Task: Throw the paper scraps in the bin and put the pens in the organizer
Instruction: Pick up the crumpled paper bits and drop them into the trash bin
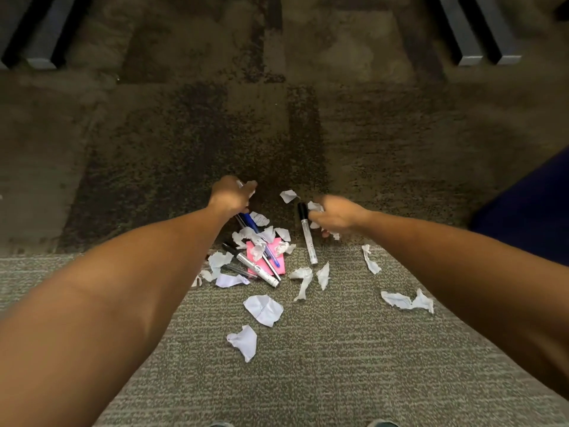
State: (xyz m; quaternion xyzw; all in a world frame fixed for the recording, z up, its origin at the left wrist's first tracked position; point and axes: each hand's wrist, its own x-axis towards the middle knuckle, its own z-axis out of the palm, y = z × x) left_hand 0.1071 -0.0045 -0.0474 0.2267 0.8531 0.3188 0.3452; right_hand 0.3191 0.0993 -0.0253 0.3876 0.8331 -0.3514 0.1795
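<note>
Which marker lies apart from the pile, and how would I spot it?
Start at the pink note in the heap on the carpet. Look right, just beside the right hand: the lone marker, black cap pointing away, clear barrel. Nothing overlaps it, unlike the heaped pens.

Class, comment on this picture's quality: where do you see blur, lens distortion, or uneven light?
Head view: wide-angle lens stretches the forearms near the bottom corners; the left hand and right hand are motion-blurred; the torn white paper scraps are fairly sharp; the far dark carpet is dimmer.
</note>
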